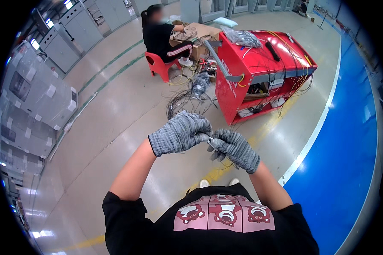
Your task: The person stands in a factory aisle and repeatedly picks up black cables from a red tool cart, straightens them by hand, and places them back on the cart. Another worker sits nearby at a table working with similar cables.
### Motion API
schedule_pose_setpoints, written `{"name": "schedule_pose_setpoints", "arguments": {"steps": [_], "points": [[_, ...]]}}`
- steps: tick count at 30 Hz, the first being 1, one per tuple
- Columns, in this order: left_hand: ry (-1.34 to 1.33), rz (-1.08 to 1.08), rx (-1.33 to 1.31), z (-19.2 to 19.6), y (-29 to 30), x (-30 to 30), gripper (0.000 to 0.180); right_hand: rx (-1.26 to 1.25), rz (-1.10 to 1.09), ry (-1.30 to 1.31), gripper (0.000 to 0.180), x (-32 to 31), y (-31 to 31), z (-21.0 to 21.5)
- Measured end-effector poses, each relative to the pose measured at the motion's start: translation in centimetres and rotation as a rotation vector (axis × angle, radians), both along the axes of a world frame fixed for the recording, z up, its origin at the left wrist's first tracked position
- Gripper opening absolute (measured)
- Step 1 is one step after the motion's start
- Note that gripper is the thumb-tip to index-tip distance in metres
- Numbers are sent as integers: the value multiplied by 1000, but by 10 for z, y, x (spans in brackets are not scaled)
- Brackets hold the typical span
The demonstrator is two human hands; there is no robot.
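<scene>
Both hands wear grey knit gloves and meet in front of my body, fingertips close together. My left hand [181, 132] is closed, thumb and forefinger pinched at a small pale piece [212, 143] between the hands. Fingers curled, my right hand [236, 149] closes around the same spot. Thin dark wire [226, 166] hangs just below the right glove. Most of what the fingers grip is hidden, so its exact kind cannot be made out.
Ahead stands a red metal cart [230, 80] with cables and a plastic bag on top. Loose black cables [185, 100] lie on the floor beside it. A person [159, 38] sits on a red chair [157, 70] at a cardboard-topped work surface. Wrapped cabinets [40, 89] line the left.
</scene>
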State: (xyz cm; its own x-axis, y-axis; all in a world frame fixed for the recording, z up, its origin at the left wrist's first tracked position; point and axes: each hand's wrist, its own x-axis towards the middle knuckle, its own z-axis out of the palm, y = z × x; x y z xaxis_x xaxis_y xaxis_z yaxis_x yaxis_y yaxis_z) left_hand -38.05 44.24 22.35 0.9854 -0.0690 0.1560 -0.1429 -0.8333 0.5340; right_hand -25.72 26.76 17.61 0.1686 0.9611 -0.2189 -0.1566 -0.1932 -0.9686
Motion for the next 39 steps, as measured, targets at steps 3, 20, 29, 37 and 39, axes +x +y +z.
{"name": "schedule_pose_setpoints", "arguments": {"steps": [3, 20, 29, 37, 39], "points": [[-54, -93, -94, 14, -6, 2, 12, 60, -23, 88, 25, -3, -12, 1], [-269, -192, 18, 60, -99, 46, 12, 201, 36, 222, 25, 39, -109, 33], [-255, -26, 212, 62, -128, 45, 12, 183, 111, 314, 26, 56, -133, 34], [-269, -140, 431, 65, -151, 47, 17, 221, 182, 315, 33, 62, -137, 45], [-274, -155, 463, 67, -153, 49, 19, 214, 205, 314, 34, 66, -137, 44]]}}
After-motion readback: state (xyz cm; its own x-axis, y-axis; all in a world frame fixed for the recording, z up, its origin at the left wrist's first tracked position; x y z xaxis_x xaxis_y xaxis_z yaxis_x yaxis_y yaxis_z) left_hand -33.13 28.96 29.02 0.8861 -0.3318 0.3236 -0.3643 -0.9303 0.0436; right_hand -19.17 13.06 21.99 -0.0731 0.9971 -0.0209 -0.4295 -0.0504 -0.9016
